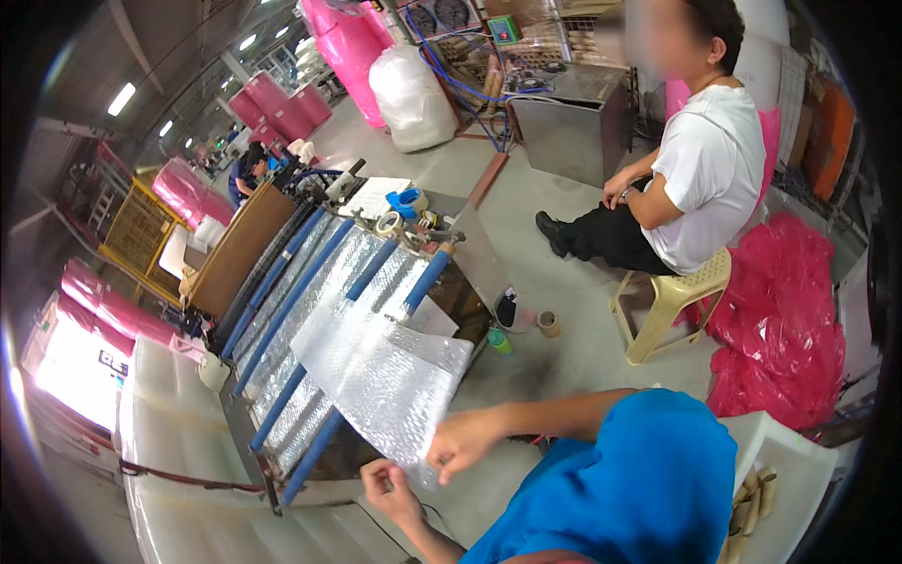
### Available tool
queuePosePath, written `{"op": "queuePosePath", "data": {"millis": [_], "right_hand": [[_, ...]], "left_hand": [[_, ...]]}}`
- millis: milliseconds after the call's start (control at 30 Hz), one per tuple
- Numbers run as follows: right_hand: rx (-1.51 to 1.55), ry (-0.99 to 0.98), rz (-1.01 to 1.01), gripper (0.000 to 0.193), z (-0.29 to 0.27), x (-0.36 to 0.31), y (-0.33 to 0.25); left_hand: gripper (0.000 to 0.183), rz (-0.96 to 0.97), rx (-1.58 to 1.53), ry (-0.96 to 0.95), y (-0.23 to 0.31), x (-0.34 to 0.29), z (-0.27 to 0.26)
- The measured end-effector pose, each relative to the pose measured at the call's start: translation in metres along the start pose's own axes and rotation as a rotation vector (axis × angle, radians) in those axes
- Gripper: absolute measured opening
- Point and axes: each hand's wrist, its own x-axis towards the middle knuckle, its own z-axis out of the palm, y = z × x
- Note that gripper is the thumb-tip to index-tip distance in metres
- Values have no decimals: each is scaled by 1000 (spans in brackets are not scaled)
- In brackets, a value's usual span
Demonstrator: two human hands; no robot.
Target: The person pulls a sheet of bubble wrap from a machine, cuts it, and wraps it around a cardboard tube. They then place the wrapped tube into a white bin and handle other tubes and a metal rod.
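Observation:
A clear bubble wrap sheet (395,371) runs over the blue rollers (324,442) of a machine, and its loose end hangs toward me. My right hand (465,442) is closed at the right corner of that end, with its fingers bent down around the edge. Beside the near edge, to the left, my left hand (390,489) has its fingers curled together. Whether film lies between those fingers is hard to make out.
A person in a white shirt (709,169) sits on a cream plastic stool (676,301) at the right. Pink film (775,324) lies heaped behind the stool. A green bottle (499,340) and a cardboard core (548,324) stand on the floor. Large wrapped rolls (174,414) are at the left.

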Motion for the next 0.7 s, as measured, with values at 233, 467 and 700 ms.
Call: {"op": "queuePosePath", "data": {"millis": [233, 467, 700], "right_hand": [[-154, -259, 287, 20, 137, -63, 18], [-186, -534, 187, 15, 152, -119, -19], [-235, -324, 248, 13, 114, -195, -44]], "left_hand": [[31, -510, 225, -672, 14, -94, 13], [25, -756, 33, -1268, -5, -152, 29], [27, -863, -176, -1490, 28, -172, 87]]}}
